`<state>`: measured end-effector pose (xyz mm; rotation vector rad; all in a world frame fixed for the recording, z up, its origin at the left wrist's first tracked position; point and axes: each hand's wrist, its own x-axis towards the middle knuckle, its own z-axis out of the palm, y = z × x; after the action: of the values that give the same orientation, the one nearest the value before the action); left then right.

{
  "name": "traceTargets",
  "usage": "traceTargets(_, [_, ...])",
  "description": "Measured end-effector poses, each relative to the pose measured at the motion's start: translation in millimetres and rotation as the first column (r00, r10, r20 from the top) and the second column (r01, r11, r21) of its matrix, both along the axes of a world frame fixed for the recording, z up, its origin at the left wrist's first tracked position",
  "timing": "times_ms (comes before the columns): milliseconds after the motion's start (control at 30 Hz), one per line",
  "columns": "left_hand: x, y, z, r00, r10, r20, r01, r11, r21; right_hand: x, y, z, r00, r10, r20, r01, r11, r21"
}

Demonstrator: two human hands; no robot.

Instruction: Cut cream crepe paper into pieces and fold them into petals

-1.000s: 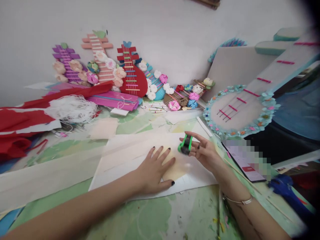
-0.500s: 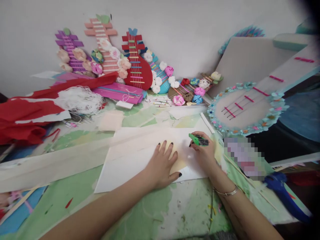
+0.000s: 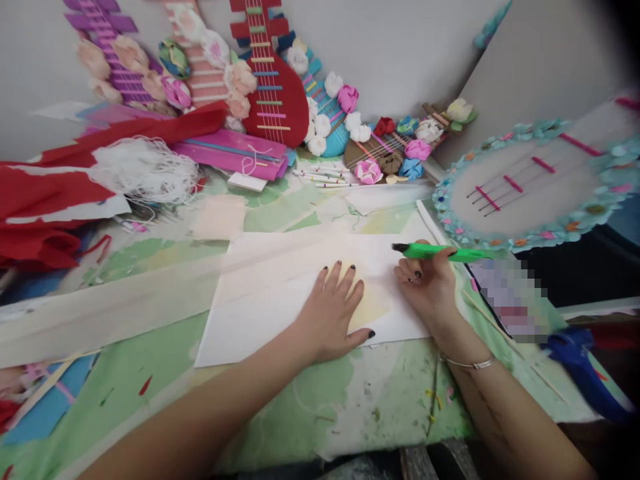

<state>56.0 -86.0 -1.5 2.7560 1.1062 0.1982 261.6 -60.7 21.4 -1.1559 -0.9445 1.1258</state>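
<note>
My left hand (image 3: 333, 310) lies flat with its fingers spread on a pale yellow piece on top of a white sheet (image 3: 260, 307). My right hand (image 3: 425, 283) is closed round a green marker (image 3: 443, 252), which lies level with its dark tip pointing left, just above the sheet's right part. A thin bracelet sits on my right wrist.
Paper guitars with paper flowers (image 3: 270, 87) lean on the back wall. Red paper (image 3: 45, 213) and white thread (image 3: 145, 170) lie at the left. A round blue-rimmed guitar (image 3: 525, 193) and a phone (image 3: 505, 300) are at the right, blue scissors (image 3: 580, 363) beyond them.
The marker has turned from upright in my right hand to level, tip pointing left. My left hand stayed flat on the paper. The view has tilted down and closer.
</note>
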Motion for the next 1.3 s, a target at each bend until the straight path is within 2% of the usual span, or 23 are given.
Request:
traceTargets(100, [0.4, 0.1, 0.7, 1.000, 0.000, -0.003, 0.000, 1.000, 0.001, 1.4, 2.0, -1.8, 0.999, -0.028, -0.043, 0.029, 1.000, 0.005])
traceTargets(367, [0.6, 0.0, 2.6, 1.000, 0.004, -0.006, -0.004, 1.000, -0.019, 3.7, 6.8, -8.4, 0.985, -0.105, 0.138, 0.118, 0.989, -0.089])
traceTargets(533, [-0.2, 1.8, 2.6, 1.000, 0.001, 0.011, -0.001, 0.999, -0.032, -1.2, 5.3, -8.5, 0.989, -0.018, 0.146, 0.019, 1.000, -0.003])
traceTargets(633, [-2.3, 3.7, 2.1, 0.999, -0.004, 0.035, 0.006, 0.999, -0.050, -4.8, 6.0, -9.8, 0.989, 0.058, 0.138, -0.058, 0.998, -0.002])
traceTargets(700, [-3.8, 4.8, 1.6, 0.999, -0.005, 0.054, 0.008, 0.998, -0.056, -6.6, 6.7, -11.3, 0.994, 0.051, 0.099, -0.052, 0.999, 0.002])
traceTargets(800, [-5.0, 6.2, 1.3, 0.996, 0.003, 0.085, 0.002, 0.998, -0.066, -9.7, 5.7, -13.0, 0.996, -0.030, 0.081, 0.028, 0.999, 0.027])
traceTargets(1033, [-2.6, 8.2, 1.3, 0.991, 0.053, 0.125, -0.047, 0.998, -0.050, -16.5, -0.8, -16.2, 0.968, -0.072, 0.239, 0.059, 0.996, 0.063])
traceTargets(1167, [-1.0, 7.6, -0.9, 0.990, 0.052, 0.134, -0.049, 0.998, -0.024, -15.0, -0.8, -17.3, 0.925, 0.028, 0.378, -0.046, 0.998, 0.041])
traceTargets(1233, [-0.6, 7.4, -2.2, 0.989, 0.058, 0.137, -0.056, 0.998, -0.016, -14.7, -0.3, -16.8, 0.879, 0.074, 0.471, -0.124, 0.989, 0.076])
traceTargets(1300, [-0.4, 7.2, -3.1, 0.988, 0.060, 0.139, -0.061, 0.998, -0.001, -15.8, 0.3, -16.0, 0.813, 0.060, 0.580, -0.163, 0.978, 0.128])
